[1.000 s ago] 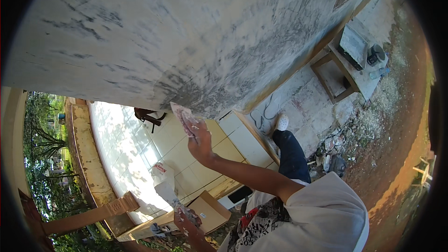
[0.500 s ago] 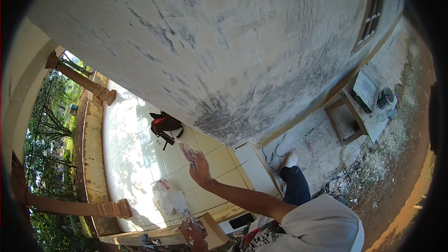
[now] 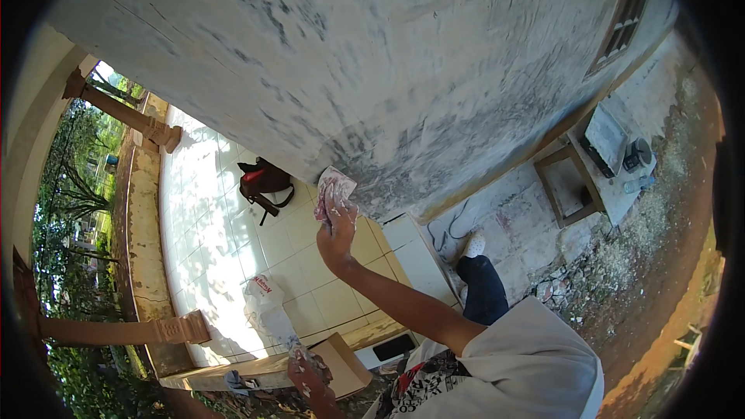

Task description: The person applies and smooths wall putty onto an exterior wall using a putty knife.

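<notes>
My right hand [image 3: 337,234] reaches across to the wall's corner, fingers closed round a flat spreader [image 3: 337,184] smeared with pinkish-white filler. Its broad face lies at the edge of the patchy grey and white wall [image 3: 434,109]; whether it touches is hard to tell. Lower down, near the bottom of the view, my left hand [image 3: 310,379] is spattered with white filler and closed on a scraper [image 3: 289,337] with a whitish blade. Part of that scraper is hidden by my fingers.
A dark backpack [image 3: 265,183] and a white plastic bag [image 3: 266,306] lie on the tiled floor [image 3: 209,240]. A cardboard box [image 3: 341,361] sits near my left hand. To the right, a wooden stand [image 3: 578,186] holds a tray [image 3: 606,140] and a dark tin [image 3: 638,155]. Rubble [image 3: 555,289] lies below it.
My right hand has risen and turned, bringing the spreader from nearly edge-on to face-on at the wall's corner. My left hand and scraper have shifted slightly left.
</notes>
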A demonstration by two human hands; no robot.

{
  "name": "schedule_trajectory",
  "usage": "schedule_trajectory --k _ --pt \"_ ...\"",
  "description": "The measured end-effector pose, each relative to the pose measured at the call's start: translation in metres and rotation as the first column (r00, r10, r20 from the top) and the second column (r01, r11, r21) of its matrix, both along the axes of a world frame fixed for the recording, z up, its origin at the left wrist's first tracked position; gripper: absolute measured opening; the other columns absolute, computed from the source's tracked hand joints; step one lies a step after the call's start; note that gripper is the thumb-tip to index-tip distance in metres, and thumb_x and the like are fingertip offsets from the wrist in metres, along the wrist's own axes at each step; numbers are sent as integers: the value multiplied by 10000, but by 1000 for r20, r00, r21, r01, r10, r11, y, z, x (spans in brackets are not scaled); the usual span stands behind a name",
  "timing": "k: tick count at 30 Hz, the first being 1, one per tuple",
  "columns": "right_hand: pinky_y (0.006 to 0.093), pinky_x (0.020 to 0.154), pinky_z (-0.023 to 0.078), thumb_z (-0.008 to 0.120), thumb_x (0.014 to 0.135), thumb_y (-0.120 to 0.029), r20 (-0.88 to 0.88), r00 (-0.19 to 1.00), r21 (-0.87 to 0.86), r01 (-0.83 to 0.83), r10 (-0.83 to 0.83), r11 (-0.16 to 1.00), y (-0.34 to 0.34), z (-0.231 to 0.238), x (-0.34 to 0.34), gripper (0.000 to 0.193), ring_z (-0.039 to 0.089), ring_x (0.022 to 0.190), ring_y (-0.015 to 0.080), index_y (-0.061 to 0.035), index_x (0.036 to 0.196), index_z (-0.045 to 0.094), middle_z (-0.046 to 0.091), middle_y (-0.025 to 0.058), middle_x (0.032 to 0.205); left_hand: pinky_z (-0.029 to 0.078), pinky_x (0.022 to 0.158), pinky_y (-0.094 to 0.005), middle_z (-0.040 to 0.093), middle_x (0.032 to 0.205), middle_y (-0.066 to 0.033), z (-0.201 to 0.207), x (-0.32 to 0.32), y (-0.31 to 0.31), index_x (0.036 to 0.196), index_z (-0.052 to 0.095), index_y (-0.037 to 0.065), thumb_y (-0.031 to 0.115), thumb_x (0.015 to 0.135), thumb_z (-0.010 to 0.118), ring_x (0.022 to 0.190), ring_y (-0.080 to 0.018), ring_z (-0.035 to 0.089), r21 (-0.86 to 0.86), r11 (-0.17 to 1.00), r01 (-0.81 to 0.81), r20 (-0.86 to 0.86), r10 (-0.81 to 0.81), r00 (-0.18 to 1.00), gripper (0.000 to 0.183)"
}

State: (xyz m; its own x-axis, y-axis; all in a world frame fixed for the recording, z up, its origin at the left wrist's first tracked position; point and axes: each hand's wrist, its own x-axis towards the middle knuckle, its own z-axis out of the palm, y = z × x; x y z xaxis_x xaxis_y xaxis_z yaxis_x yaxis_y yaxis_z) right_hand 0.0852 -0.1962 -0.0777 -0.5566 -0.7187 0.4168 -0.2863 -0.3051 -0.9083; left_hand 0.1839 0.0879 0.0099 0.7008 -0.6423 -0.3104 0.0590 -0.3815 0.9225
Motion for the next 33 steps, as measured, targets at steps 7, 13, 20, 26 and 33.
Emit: schedule_trajectory --k 7,13,20,26,33 --pt "326 765 495 532 847 99 145 987 23 -76 72 997 53 -15 -78 311 626 881 314 79 1147 608 612 203 1064 368 341 -276 558 638 -45 0 4 9 941 528 70 288 1028 492 451 -132 519 54 998 24 -24 -23 999 238" --pt "470 1054 322 560 787 112 -128 982 96 149 -136 984 -18 -13 -83 485 507 1139 421 44 1266 588 518 229 1324 374 354 -263 568 672 -41 14 -21 -3 940 526 67 257 1026 489 485 -130 532 94 996 -2 -49 6 999 212" --pt "386 875 457 553 728 165 -25 964 1 -266 266 964 39 -24 -60 476 575 981 323 12 1174 625 542 192 1188 342 326 -270 531 600 -58 17 -29 -10 926 496 71 302 1033 471 384 -136 456 26 999 32 -21 -32 999 256" --pt "294 766 480 593 756 130 456 740 -87 -516 495 852 13 -10 -105 272 653 891 287 13 990 669 626 143 988 338 321 -278 538 593 -59 9 -27 5 914 499 73 288 1029 486 385 -139 462 11 1000 -1 -30 1 1000 245" --pt "345 617 464 722 769 20 -38 999 -89 35 -39 995 -29 -7 -134 90 621 693 301 17 810 642 570 138 754 341 361 -257 563 666 -43 32 -46 -1 955 536 66 206 1030 495 442 -109 478 36 998 56 -68 -53 996 165"
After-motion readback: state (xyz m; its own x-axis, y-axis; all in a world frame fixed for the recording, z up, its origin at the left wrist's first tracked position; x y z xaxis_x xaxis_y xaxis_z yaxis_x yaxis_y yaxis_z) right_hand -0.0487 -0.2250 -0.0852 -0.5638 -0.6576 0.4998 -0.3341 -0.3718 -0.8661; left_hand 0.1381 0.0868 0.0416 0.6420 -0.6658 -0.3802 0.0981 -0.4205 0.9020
